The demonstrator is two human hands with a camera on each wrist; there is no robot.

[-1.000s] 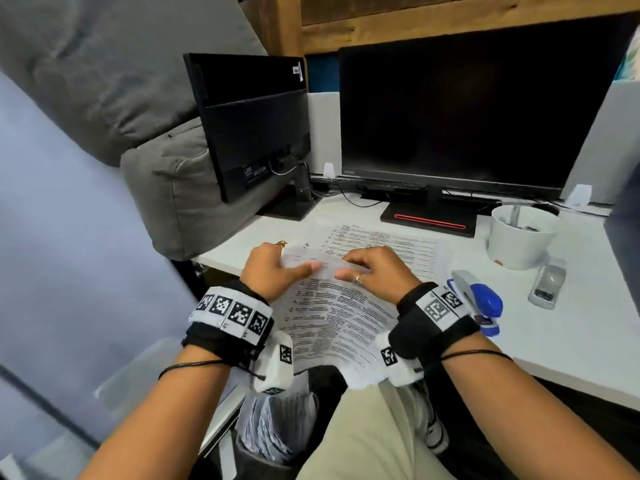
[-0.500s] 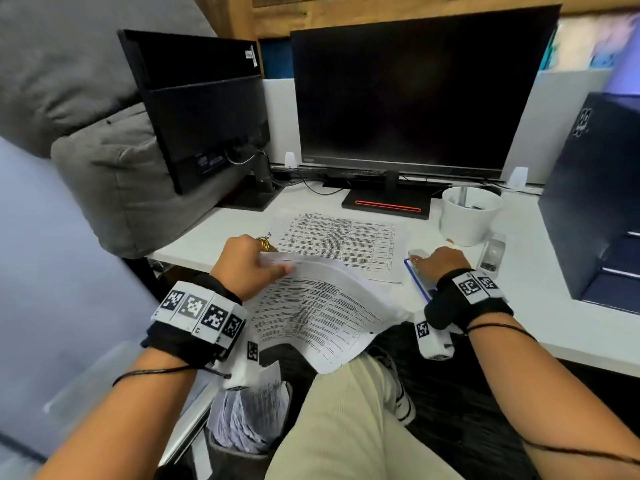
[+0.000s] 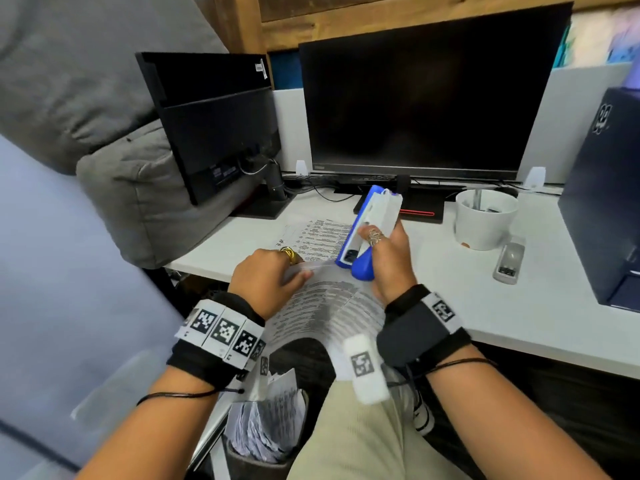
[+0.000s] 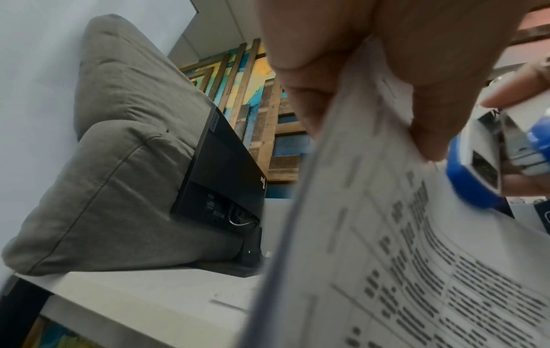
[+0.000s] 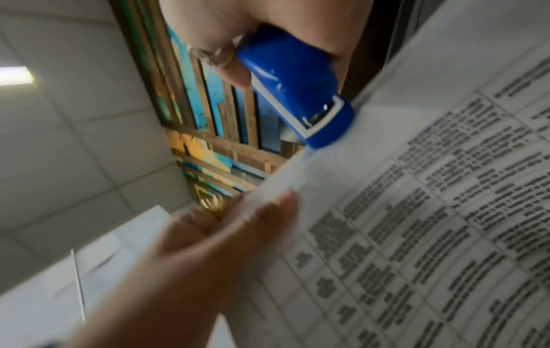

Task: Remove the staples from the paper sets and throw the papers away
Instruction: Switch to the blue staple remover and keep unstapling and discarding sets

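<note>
The left hand (image 3: 266, 278) is pinching the printed paper set (image 3: 322, 303) at its top edge. The right hand (image 3: 388, 258) is gripping a blue stapler (image 3: 363, 237), its end touching the paper.

We take the desk (image 3: 450, 306) as landmark: big monitor (image 3: 433, 91) at its back, cup (image 3: 485, 220) right of centre, loose sheet (image 3: 311, 233) before the monitor, bin (image 3: 263, 431) below its front edge.
</note>
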